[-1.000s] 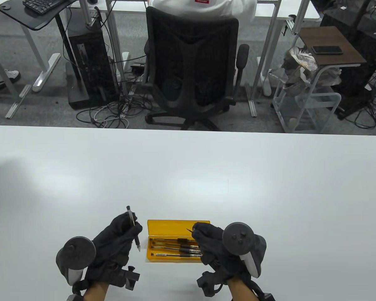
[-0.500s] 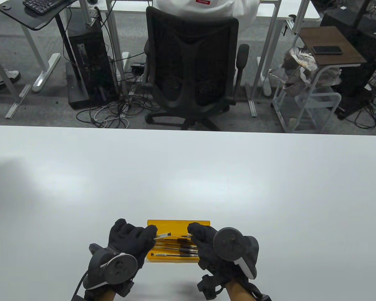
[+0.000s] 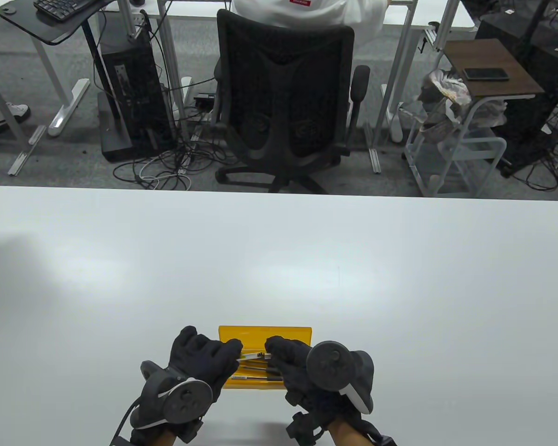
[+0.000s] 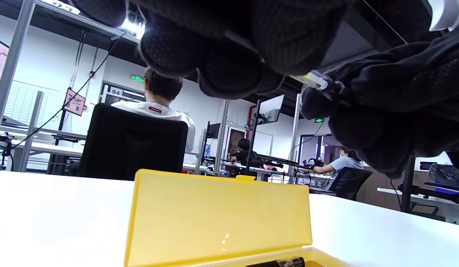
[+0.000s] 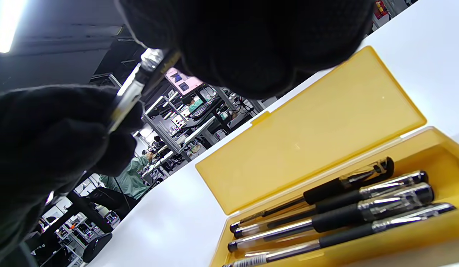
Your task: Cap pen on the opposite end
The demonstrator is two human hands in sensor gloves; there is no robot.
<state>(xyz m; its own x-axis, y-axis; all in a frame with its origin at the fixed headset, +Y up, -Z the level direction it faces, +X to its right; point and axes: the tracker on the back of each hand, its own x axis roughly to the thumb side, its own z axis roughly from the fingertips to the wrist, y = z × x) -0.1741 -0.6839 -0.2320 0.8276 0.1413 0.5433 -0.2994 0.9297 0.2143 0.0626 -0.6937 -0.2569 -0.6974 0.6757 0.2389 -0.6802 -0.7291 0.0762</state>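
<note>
Over the open yellow case, my left hand pinches a clear-barrelled pen and holds it level, pointing right. My right hand meets the pen's free end with curled fingers closed on the dark cap. The cap is mostly hidden, so how far it sits on the barrel cannot be told. The left wrist view has the pen running from my left fingers into the right hand. From the right wrist view, the pen goes from my right fingers to the left hand.
The case lies near the table's front edge, lid flat on the far side, and holds several black-grip pens. Past the table's far edge stands a black office chair with a person in a white shirt.
The left hand swung the pen from upright, left of the case, to level above it. Both hands closed in until the pen's end reached the right fingers.
</note>
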